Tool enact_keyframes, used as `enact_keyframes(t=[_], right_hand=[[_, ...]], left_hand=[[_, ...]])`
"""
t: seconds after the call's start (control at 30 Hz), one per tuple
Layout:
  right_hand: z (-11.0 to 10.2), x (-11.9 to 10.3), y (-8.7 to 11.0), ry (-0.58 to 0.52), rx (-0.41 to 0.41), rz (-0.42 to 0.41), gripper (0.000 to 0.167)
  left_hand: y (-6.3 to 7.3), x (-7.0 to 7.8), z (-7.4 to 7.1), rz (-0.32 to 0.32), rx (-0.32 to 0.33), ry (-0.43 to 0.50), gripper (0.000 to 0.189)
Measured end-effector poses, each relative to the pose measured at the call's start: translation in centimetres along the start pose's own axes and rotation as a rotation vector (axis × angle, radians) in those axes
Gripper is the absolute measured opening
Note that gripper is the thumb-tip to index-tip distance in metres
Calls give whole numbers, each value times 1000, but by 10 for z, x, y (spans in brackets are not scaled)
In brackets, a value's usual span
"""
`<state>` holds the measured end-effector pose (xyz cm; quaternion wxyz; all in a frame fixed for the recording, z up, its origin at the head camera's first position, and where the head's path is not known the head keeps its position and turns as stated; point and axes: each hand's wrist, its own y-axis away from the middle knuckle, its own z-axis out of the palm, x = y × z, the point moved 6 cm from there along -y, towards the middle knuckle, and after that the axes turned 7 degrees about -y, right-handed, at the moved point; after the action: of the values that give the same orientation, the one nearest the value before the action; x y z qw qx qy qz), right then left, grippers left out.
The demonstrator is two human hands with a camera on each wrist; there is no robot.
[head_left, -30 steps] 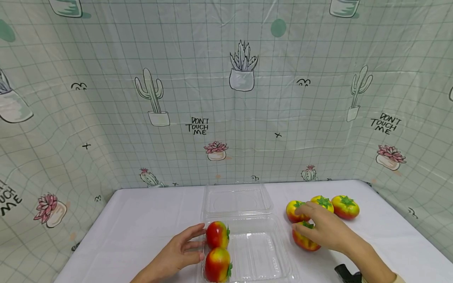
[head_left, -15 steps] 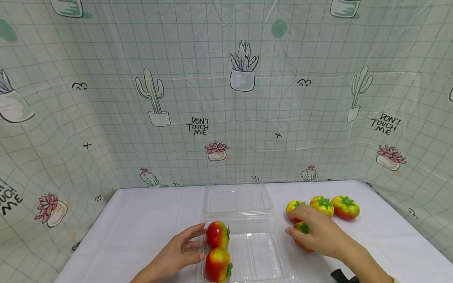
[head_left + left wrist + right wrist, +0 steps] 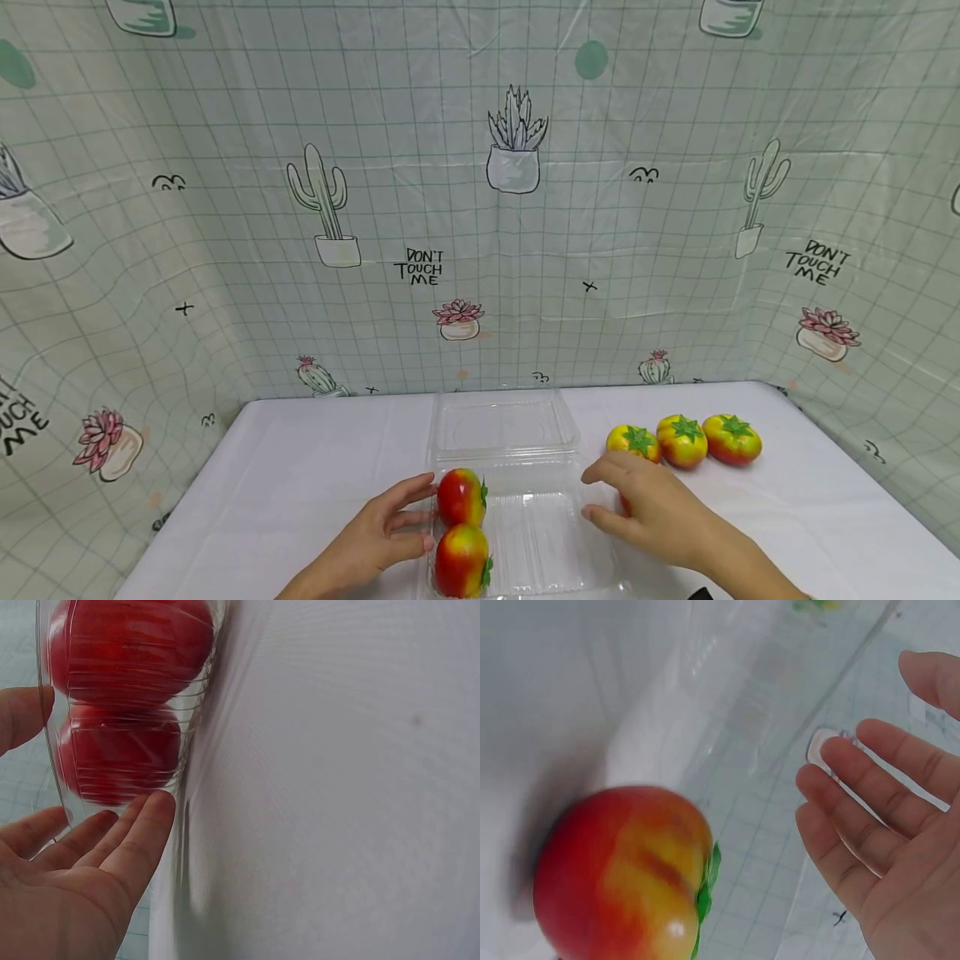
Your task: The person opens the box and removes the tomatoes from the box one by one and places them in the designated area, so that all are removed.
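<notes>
Two red-and-yellow tomato-like fruits [image 3: 461, 560] lie on their sides in the left part of a clear plastic clamshell box [image 3: 551, 533], green leaves facing right. My left hand [image 3: 375, 533] rests against the box's left wall. In the left wrist view its fairly straight fingers [image 3: 146, 832] touch the clear plastic. My right hand [image 3: 656, 512] hovers by the box's right rim with nothing in it. Another such fruit [image 3: 630, 877] sits on the table close to that hand, apart from its spread fingers [image 3: 885, 787]; in the head view the hand mostly covers it.
Three more of these fruits [image 3: 682, 442] stand in a row behind the right hand, leaves up. The box's lid [image 3: 504, 423] lies folded back on the white tablecloth [image 3: 315, 467]. A patterned curtain [image 3: 495, 233] encloses the table's back and sides.
My right hand has moved left, from over the fruits on the right to the box's right rim, carrying nothing. The left hand and the boxed fruits have stayed in place.
</notes>
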<state>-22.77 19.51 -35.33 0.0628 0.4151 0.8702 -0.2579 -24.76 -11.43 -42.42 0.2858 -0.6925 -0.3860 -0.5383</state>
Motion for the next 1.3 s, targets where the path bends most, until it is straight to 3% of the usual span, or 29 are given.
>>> enact_keyframes(t=[0.3,0.57,0.7,0.87,1.07,1.17,1.3], right_hand=[[10,-15,1,45,8,-80,22],[19,-28,-1,21,-41,-116,26],[24,-33,-1,-55,-119,-74,34],[36,-37,-5,-190,-279,68,46],[52,-47,-11,-308,-393,161,43],[58,-52,-14,-340,-393,141,43],[63,-61,-17,-341,-326,50,45]], left_hand=[[0,1,1,-12,5,-9,73],[0,1,1,-6,3,6,73],[0,1,1,-13,1,15,73],[0,1,1,-13,1,14,72],[-1,0,0,-26,4,7,73],[-1,0,0,-35,10,4,73],[-1,0,-1,-32,11,-7,73]])
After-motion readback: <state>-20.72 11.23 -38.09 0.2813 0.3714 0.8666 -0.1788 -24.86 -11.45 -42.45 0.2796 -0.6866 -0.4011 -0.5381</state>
